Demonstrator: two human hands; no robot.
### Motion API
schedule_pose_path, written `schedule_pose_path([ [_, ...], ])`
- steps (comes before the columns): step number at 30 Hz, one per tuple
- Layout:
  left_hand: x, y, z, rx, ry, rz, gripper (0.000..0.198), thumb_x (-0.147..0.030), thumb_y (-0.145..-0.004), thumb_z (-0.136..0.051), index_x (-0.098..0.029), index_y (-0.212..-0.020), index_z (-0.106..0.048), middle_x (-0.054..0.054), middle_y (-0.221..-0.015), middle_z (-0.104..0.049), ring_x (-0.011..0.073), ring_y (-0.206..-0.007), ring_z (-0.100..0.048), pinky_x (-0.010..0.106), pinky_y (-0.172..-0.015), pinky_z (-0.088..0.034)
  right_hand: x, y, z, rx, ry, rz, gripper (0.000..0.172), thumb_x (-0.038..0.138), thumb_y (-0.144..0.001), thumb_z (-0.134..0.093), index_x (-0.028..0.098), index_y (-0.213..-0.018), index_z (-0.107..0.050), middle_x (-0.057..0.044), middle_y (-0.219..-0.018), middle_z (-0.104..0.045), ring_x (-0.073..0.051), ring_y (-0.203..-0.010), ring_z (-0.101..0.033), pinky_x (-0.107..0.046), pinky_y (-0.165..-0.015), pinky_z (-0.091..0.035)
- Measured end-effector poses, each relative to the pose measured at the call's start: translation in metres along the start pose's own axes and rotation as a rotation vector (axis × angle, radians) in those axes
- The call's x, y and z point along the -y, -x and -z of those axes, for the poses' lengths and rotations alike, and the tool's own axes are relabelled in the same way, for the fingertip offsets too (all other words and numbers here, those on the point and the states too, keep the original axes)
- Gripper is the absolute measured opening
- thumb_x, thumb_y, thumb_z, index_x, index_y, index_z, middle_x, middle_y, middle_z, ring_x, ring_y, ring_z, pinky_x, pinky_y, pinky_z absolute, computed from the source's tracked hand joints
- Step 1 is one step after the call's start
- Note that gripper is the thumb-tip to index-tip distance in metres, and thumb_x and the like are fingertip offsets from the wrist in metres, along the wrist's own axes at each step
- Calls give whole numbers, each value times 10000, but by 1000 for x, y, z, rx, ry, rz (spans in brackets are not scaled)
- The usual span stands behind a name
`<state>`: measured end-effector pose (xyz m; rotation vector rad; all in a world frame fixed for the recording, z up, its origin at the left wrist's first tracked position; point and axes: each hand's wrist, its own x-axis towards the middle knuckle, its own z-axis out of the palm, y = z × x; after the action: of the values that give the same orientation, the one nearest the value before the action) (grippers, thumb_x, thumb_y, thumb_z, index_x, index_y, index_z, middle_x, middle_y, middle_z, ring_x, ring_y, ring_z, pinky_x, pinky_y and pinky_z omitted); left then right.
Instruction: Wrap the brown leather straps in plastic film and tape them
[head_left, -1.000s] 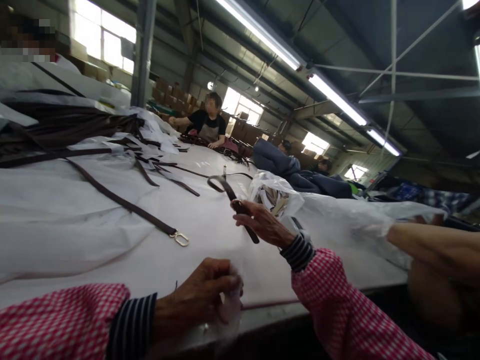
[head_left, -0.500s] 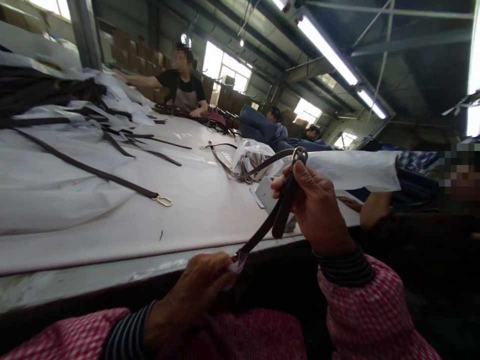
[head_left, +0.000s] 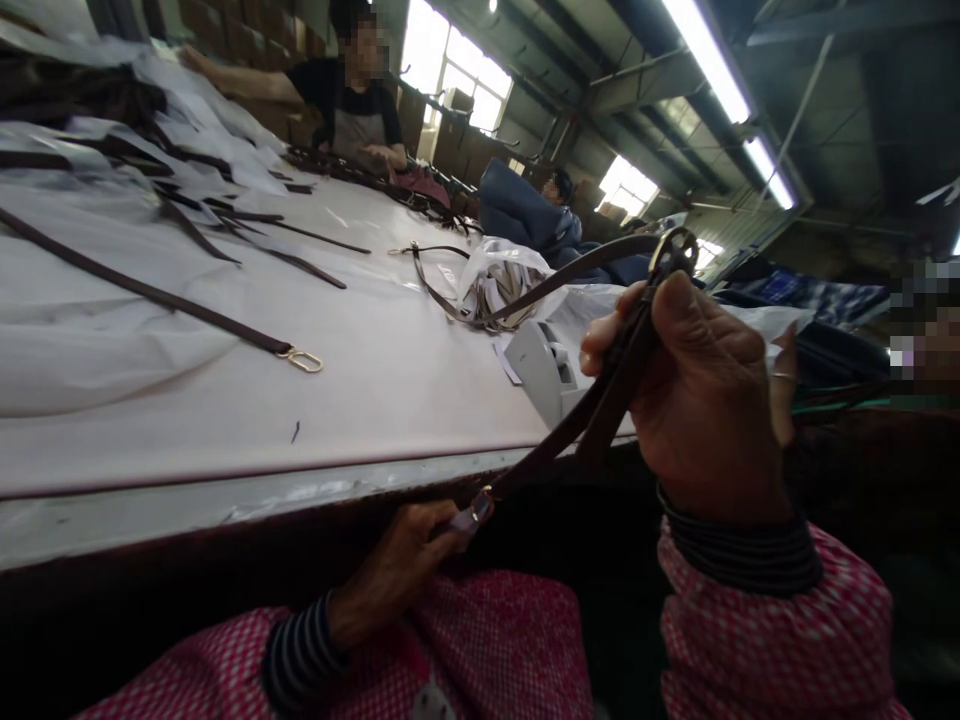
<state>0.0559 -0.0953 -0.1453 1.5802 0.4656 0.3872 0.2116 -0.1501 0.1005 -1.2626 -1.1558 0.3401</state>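
Observation:
My right hand (head_left: 697,370) is closed around a dark brown strap (head_left: 551,440), pinching it just under a gold ring buckle (head_left: 671,250). One length of the strap loops away from the buckle over the table. Another runs down to my left hand (head_left: 420,550), whose fingers are shut on the strap's lower end, at a gold metal fitting (head_left: 481,502) partly wrapped in thin, pale film. What the left fingertips press on is partly hidden. The held strap is raised in front of the table edge.
A white-covered table (head_left: 390,390) spreads ahead. Another strap with a gold loop (head_left: 304,360) lies at left, near a heap of straps and plastic film (head_left: 97,110). Farther off are a plastic bag of pale strips (head_left: 502,290), a grey device (head_left: 544,370) and a co-worker (head_left: 360,110).
My right hand has moved up and to the right with the strap and buckle. The metal fitting at my left hand shows more now. The whole view has shifted a little.

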Motion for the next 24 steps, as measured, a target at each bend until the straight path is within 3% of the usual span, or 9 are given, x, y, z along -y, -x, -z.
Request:
schedule_pose_path([
  [6,7,-1,2,40,47,9,219,-339,-894,-584,-157,-792,-653,5,-776,-585,174,-745,-487,264,-701,-362,3,1,-2,-3,-3,-69,231,450,-967,-649,245,-872,-694,1,-756,-711,-136,-589,-684,-230,-459,-514],
  [11,7,-2,3,69,82,28,167,-275,-869,-595,-155,-756,-620,-19,-735,-538,148,-703,-450,249,-638,-319,0,2,-3,4,15,-82,227,463,-959,-656,253,-883,-698,-1,-760,-708,-145,-589,-684,-242,-451,-498],
  [24,12,-3,0,102,358,62,184,-290,-803,-694,-122,-739,-656,-7,-693,-566,129,-645,-461,241,-622,-347,-7,9,-2,11,-2,-139,253,508,-920,-691,256,-899,-684,-3,-762,-710,-156,-565,-678,-248,-436,-507],
])
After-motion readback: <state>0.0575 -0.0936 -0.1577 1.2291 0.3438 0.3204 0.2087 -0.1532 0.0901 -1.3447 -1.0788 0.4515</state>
